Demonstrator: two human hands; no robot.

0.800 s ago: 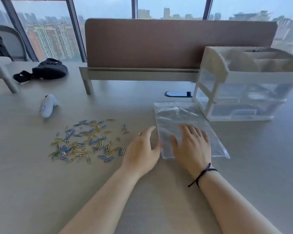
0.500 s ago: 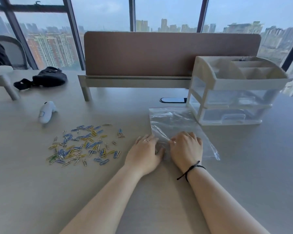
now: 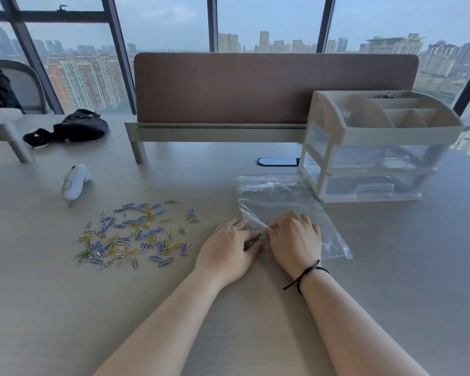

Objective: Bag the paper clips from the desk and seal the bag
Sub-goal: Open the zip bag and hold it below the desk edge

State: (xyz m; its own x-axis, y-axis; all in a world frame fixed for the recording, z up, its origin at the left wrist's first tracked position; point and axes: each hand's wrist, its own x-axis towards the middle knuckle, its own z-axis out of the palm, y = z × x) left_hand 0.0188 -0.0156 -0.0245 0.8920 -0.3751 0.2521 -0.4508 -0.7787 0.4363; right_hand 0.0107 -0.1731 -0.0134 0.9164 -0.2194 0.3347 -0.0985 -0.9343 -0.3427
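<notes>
A clear zip bag [image 3: 277,196] lies flat on the desk, its red-lined zip edge at the far end. Both hands sit at its near left corner. My left hand [image 3: 228,249] and my right hand [image 3: 295,240] have curled fingers that pinch the plastic there, fingertips almost meeting. Several paper clips [image 3: 130,237], blue, yellow, green and silver, lie scattered on the desk to the left of my left hand, none in the bag that I can see.
A plastic drawer organiser [image 3: 369,156] stands just behind the bag on the right. A brown divider panel [image 3: 255,88] runs across the back. A white controller [image 3: 73,183] and a black pouch [image 3: 73,128] lie far left. A cable slot [image 3: 277,162] sits behind the bag.
Both hands went from flat and spread over the bag to curled, and drew together onto its near left corner, bunching the plastic there.
</notes>
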